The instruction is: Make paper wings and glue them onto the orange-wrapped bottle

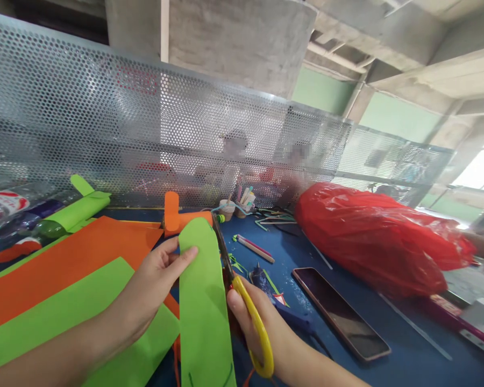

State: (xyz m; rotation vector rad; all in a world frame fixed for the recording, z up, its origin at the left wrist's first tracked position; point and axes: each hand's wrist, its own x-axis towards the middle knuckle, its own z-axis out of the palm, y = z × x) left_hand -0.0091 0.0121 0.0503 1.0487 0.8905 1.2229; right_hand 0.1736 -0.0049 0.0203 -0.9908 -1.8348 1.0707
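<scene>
My left hand [157,279] pinches the left edge of a long green foam strip [204,301] with a rounded top end, its thumb lying on the front. Dark pen lines mark the strip's lower part. In my right hand [262,317] is a pair of scissors [258,333] with yellow handles. Their blades point up along the strip's right edge, close to its rounded end; whether they are apart is hard to see. Behind the strip lies an orange rolled piece with an upright tab [171,212].
Orange sheets [84,258] and green sheets [116,290] cover the left side, near bottles and a green-wrapped bottle [75,212]. A phone [341,312], a blue glue gun [294,317], pens [254,248] and a red plastic bag [367,231] lie rightward. A perforated metal screen [210,134] stands behind.
</scene>
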